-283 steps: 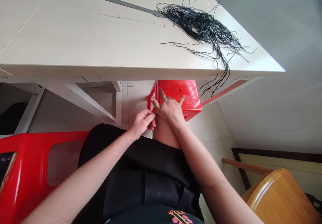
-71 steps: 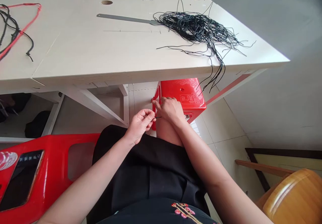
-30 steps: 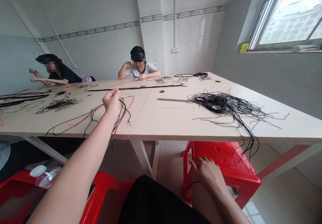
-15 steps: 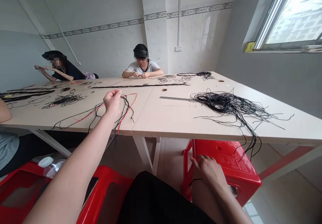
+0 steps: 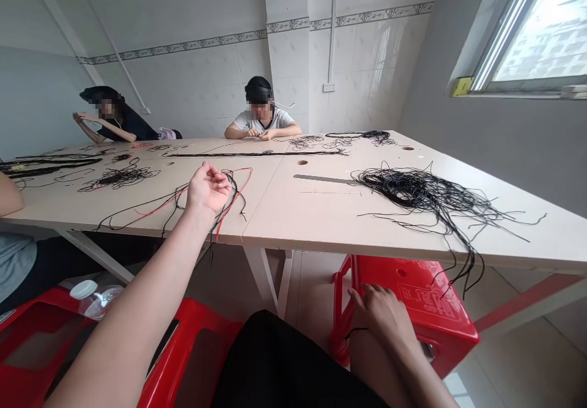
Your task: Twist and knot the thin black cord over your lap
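The left hand lies palm up and open, fingers loosely curved, over the near edge of the table; whether it pinches a strand, I cannot tell. Just under and around it sprawl thin black and red cords, their long axis running left to right along that edge, with a red loop curving just right of the hand and black ends dangling below the wrist. The left hand is far nearer to them than the right.

The right hand rests narrow, fingers curled down, on a bare knee, a thin black cord showing at its fingers — held or not, I cannot tell. Behind it stands a red plastic stool. Farther right on the cream table, a tangled heap of black cords lies beside a steel ruler.
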